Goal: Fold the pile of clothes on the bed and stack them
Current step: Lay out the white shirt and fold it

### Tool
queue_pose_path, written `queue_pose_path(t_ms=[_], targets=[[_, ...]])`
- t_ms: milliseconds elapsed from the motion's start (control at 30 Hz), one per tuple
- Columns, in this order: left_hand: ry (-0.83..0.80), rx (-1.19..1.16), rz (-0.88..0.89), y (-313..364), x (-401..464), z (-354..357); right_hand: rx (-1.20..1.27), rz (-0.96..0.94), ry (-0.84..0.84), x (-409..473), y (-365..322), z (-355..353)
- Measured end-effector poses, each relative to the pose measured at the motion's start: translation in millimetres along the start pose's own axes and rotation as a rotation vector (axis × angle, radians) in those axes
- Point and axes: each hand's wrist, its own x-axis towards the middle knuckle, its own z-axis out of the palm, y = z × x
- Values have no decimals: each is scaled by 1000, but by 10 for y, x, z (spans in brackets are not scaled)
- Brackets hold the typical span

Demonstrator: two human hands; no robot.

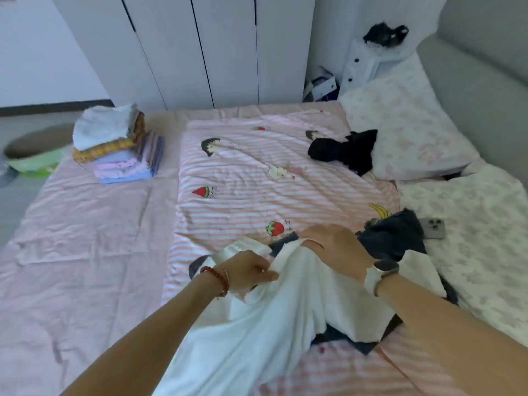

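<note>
White shirt [285,324] bunched in both fists, left hand [248,271] and right hand [334,248] gripping its far edge: best shaken flat on the quilt [257,172] first.

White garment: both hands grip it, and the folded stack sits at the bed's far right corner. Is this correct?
Not quite. The head view shows the stack at the bed's far left corner, not right. Both the left hand and right hand do grip the white garment.
</note>
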Motion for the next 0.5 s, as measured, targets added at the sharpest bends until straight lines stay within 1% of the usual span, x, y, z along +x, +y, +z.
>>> queue_pose_path(t_ms=[67,167,233,333,400,433,467,500], targets=[[300,-116,27,195,-67,-543,-43,-6,63,518,-167,-466],[818,-257,64,639,-311,-1501,-123,-4,78,1283,-429,-1281],[1021,-257,138,1029,-569,-2060,-173,-60,164,1690,-703,-1798],[1221,-159,271,1498,-1025,-2585,-112,-62,335,2042,-1138,-2380],[1308,-66,360,1688,-1292,-2721,-21,-62,409,2171,-1384,-2662],[1311,-6,406,1750,-1407,-2732,73,-77,408,2222,-1496,-2779],[1271,58,445,1781,-1495,-2714,208,-87,379,2256,-1611,-2882],[1192,105,475,1799,-1552,-2673,375,-86,330,2267,-1718,-2970]])
